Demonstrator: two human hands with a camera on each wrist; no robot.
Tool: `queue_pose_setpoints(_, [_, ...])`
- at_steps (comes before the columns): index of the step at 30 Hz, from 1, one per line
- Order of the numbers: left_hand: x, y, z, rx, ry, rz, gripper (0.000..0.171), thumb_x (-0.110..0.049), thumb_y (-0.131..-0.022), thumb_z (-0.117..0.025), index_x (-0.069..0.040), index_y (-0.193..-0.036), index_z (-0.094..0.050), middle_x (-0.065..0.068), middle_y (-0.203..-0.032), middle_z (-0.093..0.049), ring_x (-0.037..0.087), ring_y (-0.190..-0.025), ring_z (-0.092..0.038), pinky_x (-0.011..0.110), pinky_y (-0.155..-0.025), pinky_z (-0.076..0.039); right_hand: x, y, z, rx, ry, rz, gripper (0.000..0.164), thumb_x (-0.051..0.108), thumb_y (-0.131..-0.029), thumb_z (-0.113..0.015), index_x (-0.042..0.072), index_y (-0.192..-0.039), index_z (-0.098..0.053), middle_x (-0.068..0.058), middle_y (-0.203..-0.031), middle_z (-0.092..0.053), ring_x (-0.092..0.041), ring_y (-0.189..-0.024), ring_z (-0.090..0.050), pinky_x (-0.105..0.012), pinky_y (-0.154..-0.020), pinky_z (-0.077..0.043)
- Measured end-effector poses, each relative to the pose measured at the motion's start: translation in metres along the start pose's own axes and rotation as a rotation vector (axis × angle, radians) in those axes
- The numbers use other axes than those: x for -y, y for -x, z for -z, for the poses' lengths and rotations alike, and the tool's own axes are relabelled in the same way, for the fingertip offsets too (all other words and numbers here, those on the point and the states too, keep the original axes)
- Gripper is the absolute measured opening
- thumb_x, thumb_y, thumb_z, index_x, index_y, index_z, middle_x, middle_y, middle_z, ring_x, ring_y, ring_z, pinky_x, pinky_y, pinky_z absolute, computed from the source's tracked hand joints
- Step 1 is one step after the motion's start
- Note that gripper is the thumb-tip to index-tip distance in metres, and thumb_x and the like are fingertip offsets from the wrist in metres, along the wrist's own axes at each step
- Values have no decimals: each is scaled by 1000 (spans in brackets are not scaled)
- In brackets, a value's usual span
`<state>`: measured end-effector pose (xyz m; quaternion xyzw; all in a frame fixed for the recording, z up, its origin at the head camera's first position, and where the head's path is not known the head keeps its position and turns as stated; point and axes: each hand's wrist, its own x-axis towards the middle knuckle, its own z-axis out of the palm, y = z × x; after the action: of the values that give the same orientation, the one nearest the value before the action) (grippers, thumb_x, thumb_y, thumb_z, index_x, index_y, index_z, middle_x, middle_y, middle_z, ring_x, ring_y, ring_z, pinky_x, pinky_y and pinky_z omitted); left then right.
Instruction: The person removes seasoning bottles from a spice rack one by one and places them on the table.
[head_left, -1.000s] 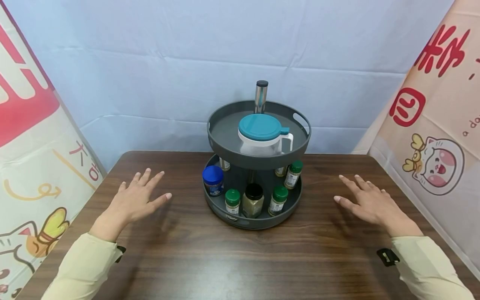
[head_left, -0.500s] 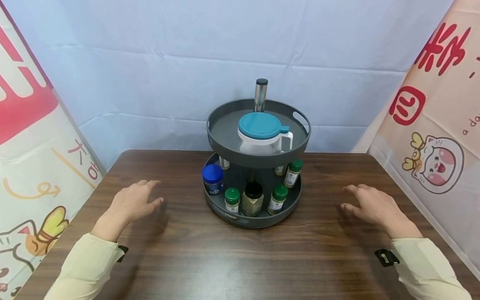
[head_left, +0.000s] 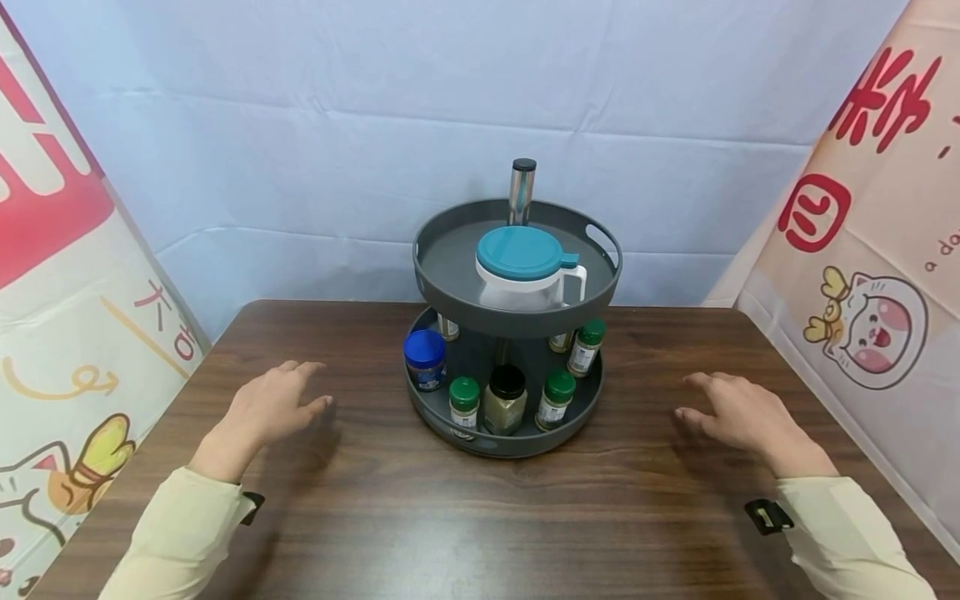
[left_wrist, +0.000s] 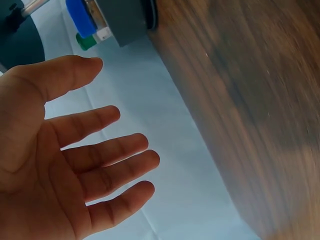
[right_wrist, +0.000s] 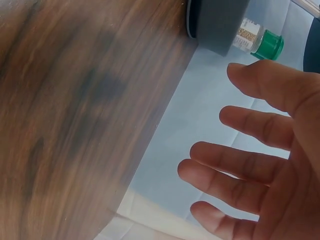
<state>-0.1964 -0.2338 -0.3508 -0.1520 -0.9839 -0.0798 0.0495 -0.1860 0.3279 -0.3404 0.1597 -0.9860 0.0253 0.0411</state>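
My left hand (head_left: 262, 410) hovers over the left part of the table, fingers relaxed and holding nothing. On the other side my right hand (head_left: 746, 417) hovers in much the same pose, also holding nothing. Between them stands a grey two-tier turntable rack (head_left: 487, 318). A clear jug with a teal lid (head_left: 520, 253) sits on its upper tier. The lower tier carries a blue-lidded jar (head_left: 426, 360), a black-lidded jar (head_left: 506, 402) and several green-lidded spice jars (head_left: 556, 400). Palm and spread fingers show in the left wrist view and likewise in the right.
A dark wooden table (head_left: 480, 525) lies under everything. Behind it hangs a pale blue cloth (head_left: 300, 167). Printed curtains (head_left: 862, 275) stand along the right side and the left. A metal post with a black cap (head_left: 522, 187) rises above the upper tier.
Both hands have tipped from flat, spread fingers to a looser, lowered bend at the fingers and wrists. The rack and its jars have stayed in place.
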Motion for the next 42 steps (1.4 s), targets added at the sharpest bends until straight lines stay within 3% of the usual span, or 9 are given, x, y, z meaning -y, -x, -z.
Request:
queue_pose_setpoints(14, [-21,-18,-21,-26,211,35,52,-32,-84,-58,1,-123,-51,24,-119,-56,40,-102,-52,57,-78,-46,28,-19,5,-2,-90,68,49,30,-80,-66,-3,-115,-57,-22,-105,-62,-34,-86,-59,-53,-66,-50])
queue_pose_setpoints(20, [-32,-23,-26,-35,332,84,55,-31,-85,-58,4,-126,-47,24,-119,-55,37,-103,-52,55,-82,-45,41,-25,7,5,-138,110,49,29,-80,-66,-2,-117,-56,-22,-107,-62,-34,-92,-58,-54,-71,-49])
queue_pose_setpoints(25, [-40,-27,-28,-22,428,150,55,-28,-85,-58,3,-128,-44,23,-106,-61,31,-93,-56,50,-77,-48,53,-31,7,-2,-172,143,48,27,-80,-66,-2,-117,-56,-21,-110,-61,-33,-98,-55,-54,-77,-48])
queue_pose_setpoints(31, [-49,-34,-32,-20,466,193,54,-26,-83,-61,2,-126,-45,10,-83,-62,21,-73,-55,44,-69,-48,65,-37,6,4,-197,153,49,27,-80,-67,-2,-117,-56,-19,-109,-62,-32,-98,-56,-53,-79,-47])
queue_pose_setpoints(36, [-56,-39,-37,-2,500,197,54,-28,-83,-61,2,-126,-46,7,-81,-64,18,-73,-56,44,-73,-48,72,-39,6,21,-209,170,52,28,-79,-68,-3,-119,-53,-21,-110,-60,-33,-98,-55,-53,-78,-48])
queue_pose_setpoints(42, [-66,-45,-40,13,520,220,59,-34,-82,-63,1,-126,-46,7,-79,-61,18,-69,-54,38,-64,-48,82,-43,7,21,-259,238,63,28,-79,-69,-1,-129,-45,-23,-120,-54,-31,-100,-54,-52,-79,-48])
